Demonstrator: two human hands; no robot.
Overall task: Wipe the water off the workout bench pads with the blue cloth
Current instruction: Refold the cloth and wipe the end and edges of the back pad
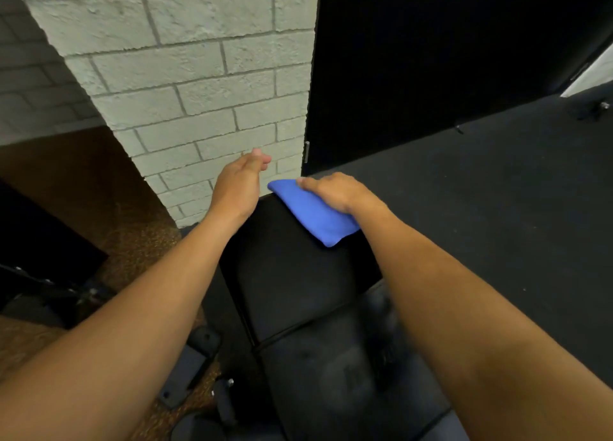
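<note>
A black workout bench runs away from me, its back pad [292, 275] beyond a seam and its seat pad [331, 374] nearer. A folded blue cloth [311, 213] lies on the far right end of the back pad. My right hand [335, 192] lies on top of the cloth, pressing it to the pad, fingers pointing left. My left hand [240, 182] hovers in the air just past the pad's far left corner, fingers relaxed and holding nothing.
A white painted brick pillar [199, 85] stands just behind the bench's far end. Black rubber flooring [481, 192] spreads to the right, brown speckled floor [126, 238] to the left. Bench frame parts and a wheel [195, 364] sit low on the left.
</note>
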